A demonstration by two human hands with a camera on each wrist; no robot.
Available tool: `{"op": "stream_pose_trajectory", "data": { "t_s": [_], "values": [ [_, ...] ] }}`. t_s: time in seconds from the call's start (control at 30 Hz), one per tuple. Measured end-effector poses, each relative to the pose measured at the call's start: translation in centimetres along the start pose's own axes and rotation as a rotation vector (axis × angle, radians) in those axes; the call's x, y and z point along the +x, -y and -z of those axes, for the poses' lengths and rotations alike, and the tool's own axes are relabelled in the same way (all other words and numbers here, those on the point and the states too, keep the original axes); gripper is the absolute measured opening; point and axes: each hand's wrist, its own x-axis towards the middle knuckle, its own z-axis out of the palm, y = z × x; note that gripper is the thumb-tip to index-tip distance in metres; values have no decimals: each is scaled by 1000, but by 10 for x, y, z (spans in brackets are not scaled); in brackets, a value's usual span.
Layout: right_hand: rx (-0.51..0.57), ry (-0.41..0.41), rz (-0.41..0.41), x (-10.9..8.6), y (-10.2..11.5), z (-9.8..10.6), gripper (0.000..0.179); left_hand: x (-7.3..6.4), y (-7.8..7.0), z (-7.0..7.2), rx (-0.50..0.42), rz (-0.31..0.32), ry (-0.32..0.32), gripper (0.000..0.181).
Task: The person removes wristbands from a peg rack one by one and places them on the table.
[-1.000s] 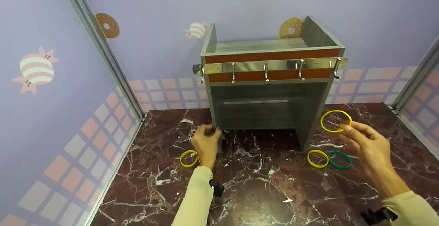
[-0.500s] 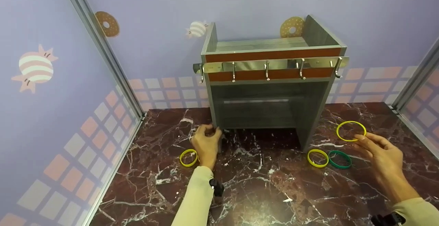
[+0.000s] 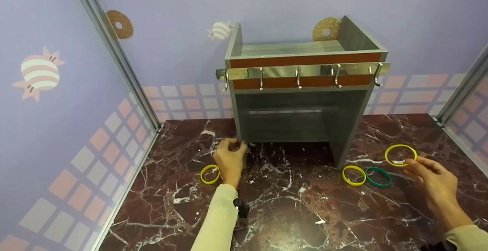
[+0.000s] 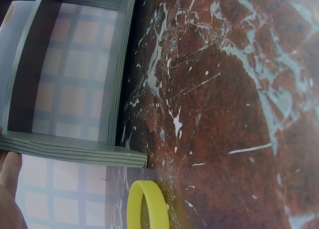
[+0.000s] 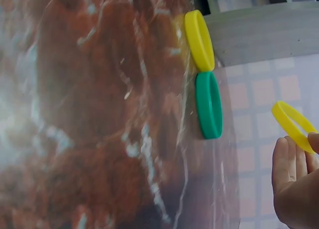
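My left hand (image 3: 230, 162) grips the lower front edge of the left side panel of a grey wooden shelf (image 3: 349, 125). In the left wrist view, fingers (image 4: 9, 171) lie against that panel. Between thumb and fingers, my right hand (image 3: 438, 182) pinches a yellow wristband (image 5: 289, 123), raised to the right of the shelf. A second yellow wristband (image 5: 198, 40) and a green wristband (image 5: 207, 107) lie side by side on the table near the shelf's right front foot. Beside my left wrist lies another yellow wristband (image 4: 158, 204).
Across the shelf's front runs a metal rail (image 3: 316, 71) with several hooks, nothing hanging from them. The dark red marbled table (image 3: 282, 213) ends at a patterned purple wall (image 3: 171, 53) behind. A metal-framed side panel (image 3: 114, 53) stands at the left.
My right hand has moved right and down, away from the shelf, carrying the yellow wristband. The left hand keeps its grip on the side panel.
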Motion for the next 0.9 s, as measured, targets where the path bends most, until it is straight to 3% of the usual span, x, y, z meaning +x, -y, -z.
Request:
{"op": "stream_pose_trajectory", "data": {
  "t_s": [0.17, 0.47, 0.7, 0.9],
  "values": [
    [-44, -41, -33, 1, -2, 11, 19, 0, -1, 0, 3, 1, 4, 14],
    [-159, -55, -7, 2, -8, 27, 17, 0, -1, 0, 32, 7, 2, 15],
    [-262, -23, -41, 2, -10, 38, 12, -2, -2, 0, -19, 35, 19, 13],
    [-264, 9, -108, 4, -12, 44, 18, -2, -2, 0, -13, 23, 3, 14]
  ]
}}
